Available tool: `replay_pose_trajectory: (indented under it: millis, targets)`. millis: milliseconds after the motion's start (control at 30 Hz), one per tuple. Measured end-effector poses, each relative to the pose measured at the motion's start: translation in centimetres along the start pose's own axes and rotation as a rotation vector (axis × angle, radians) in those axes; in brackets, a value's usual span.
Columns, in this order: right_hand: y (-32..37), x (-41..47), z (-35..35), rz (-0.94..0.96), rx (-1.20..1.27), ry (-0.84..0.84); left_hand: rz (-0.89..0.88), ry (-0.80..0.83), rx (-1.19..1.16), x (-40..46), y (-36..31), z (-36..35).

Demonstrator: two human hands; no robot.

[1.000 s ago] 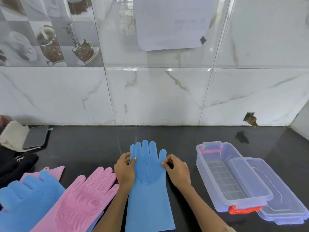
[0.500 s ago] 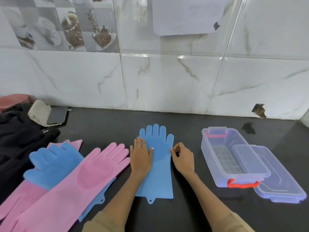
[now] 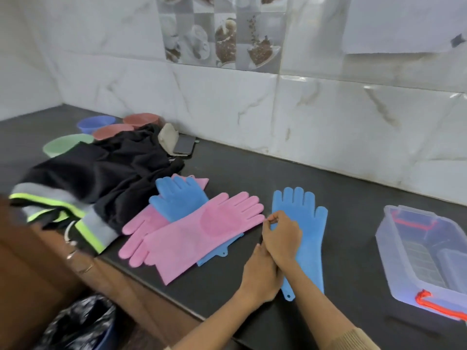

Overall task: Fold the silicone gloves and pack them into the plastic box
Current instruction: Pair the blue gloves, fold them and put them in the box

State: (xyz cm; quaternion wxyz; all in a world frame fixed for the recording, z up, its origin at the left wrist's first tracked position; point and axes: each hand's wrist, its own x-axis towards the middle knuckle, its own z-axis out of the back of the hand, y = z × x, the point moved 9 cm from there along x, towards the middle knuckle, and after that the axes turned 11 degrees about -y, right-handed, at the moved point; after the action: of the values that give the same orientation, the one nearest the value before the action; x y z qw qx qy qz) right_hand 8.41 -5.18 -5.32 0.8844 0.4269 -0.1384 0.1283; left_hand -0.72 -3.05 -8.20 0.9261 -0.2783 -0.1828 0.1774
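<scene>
Head camera looks down along a dark countertop (image 3: 227,162) set against a marble-tiled wall (image 3: 252,107). At the far left sit four shallow bowls: a green bowl (image 3: 64,146), a blue bowl (image 3: 96,123), and two reddish bowls (image 3: 113,130). A black garment with grey and neon-yellow cuffs (image 3: 101,178) is heaped in front of them, with a beige cloth (image 3: 167,136) and a phone (image 3: 184,145) at its far edge by the wall. Below the counter edge, a bin lined with a black bag (image 3: 80,324) shows.

Next comes a pile of silicone gloves: a pink glove (image 3: 202,231) lies palm up on top, fingers pointing right, overlapping a blue glove (image 3: 178,198), with another pink glove (image 3: 141,223) underneath.

Just beside the pile, a single blue glove (image 3: 309,223) lies flat and unfolded, fingers toward the wall. The right hand (image 3: 281,237) rests on its palm area, fingertips drawn together in a pinch near the glove's left edge by the pink fingertips; whether anything is caught in the pinch cannot be told. The left hand (image 3: 260,274) lies at the glove's cuff edge, touching the right wrist, fingers curled; its hold on the glove cannot be made out.

At the far right, well apart from the gloves, stands the clear plastic box (image 3: 394,256) with orange latches, lid off, with another clear plastic piece inside it.
</scene>
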Motion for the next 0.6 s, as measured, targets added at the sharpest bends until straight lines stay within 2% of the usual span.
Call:
replay_pose_trajectory:
  millis: [100,200,400,500,600]
  targets:
    - [3.1,-1.3,-2.4,0.059,0.026,0.071,0.101,-0.136,-0.15,-2.0,2.1,3.4]
    - [6.3,-2.3,-4.3,0.095,0.072,0.13,0.178,-0.316,-0.195,-2.9,4.9,7.4]
    - [10.6,-3.1,-8.3,0.154,0.124,0.304,0.487,-0.562,-0.034,-1.8,13.5,14.0]
    - [11.6,-2.5,-10.4,0.16,0.127,0.413,0.626,-0.597,0.082,-0.4,17.0,17.0]
    - [12.7,-1.8,-12.5,0.239,0.017,0.475,0.774,-0.49,0.236,0.9,20.0,18.4]
